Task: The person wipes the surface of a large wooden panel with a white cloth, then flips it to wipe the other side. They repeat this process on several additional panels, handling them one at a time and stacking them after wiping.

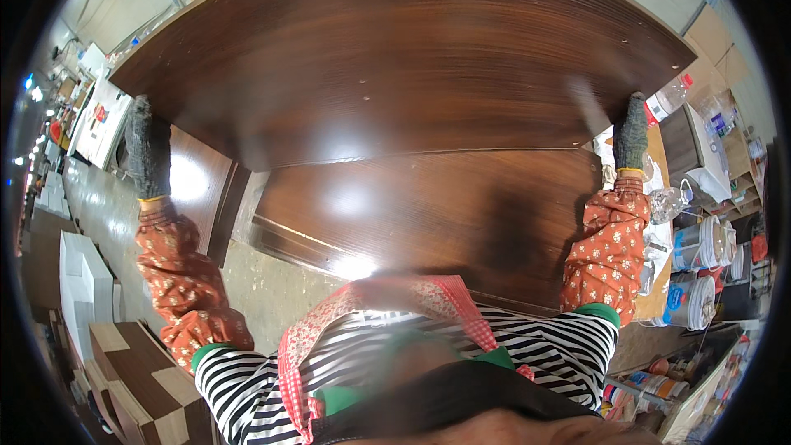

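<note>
A large dark brown wood-grain panel [395,49] is raised and tilted across the top of the view, with a few small holes in its face. My left hand [150,152], in a grey knit glove, grips its left end. At the opposite end my right hand [631,136], gloved the same way, grips the right edge. The fingers of both hands are partly hidden at the panel's edges. Under the raised panel lies another dark brown panel [412,206], flat, with a shadow and bright reflections on it. It appears to lie on a stack of boards.
Beyond my left arm stands another brown board [218,206]. Striped brown boxes or boards [136,371] and white pieces [86,284] lie at lower left. On the right are a clear bottle [671,97], a plastic jug [669,200] and several buckets [696,245] beside a table.
</note>
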The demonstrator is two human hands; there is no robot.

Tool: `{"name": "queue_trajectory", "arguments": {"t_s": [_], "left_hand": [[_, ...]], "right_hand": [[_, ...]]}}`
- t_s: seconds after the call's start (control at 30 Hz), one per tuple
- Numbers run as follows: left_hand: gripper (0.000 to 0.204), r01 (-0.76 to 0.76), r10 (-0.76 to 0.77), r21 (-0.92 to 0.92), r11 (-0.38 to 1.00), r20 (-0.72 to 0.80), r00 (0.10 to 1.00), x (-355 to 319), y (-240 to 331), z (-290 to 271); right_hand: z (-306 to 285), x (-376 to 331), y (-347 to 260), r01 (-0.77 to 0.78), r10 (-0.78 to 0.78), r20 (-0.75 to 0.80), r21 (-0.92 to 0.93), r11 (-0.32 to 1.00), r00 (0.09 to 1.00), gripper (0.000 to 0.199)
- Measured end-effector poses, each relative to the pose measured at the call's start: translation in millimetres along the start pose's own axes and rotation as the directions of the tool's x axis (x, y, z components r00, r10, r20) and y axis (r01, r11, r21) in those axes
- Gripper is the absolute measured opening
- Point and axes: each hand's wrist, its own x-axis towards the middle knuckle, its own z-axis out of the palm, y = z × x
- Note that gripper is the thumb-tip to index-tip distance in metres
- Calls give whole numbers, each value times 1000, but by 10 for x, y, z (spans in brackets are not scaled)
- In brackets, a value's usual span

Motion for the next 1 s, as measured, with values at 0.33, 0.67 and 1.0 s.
{"name": "queue_trajectory", "arguments": {"t_s": [0.33,0.67,1.0], "left_hand": [[72,154,-94,246,957,-242,966,121,302,411],[74,238,-206,183,954,-177,962,-2,-5,416],[51,295,-289,5,955,-177,941,-108,29,538]], "right_hand": [[-637,239,-2473,371,-374,-43,-76,926,926,52],[-955,-210,-2287,-36,-18,420,120,992,908,34],[-677,322,-1059,-331,455,-118,533,779,883,74]]}}
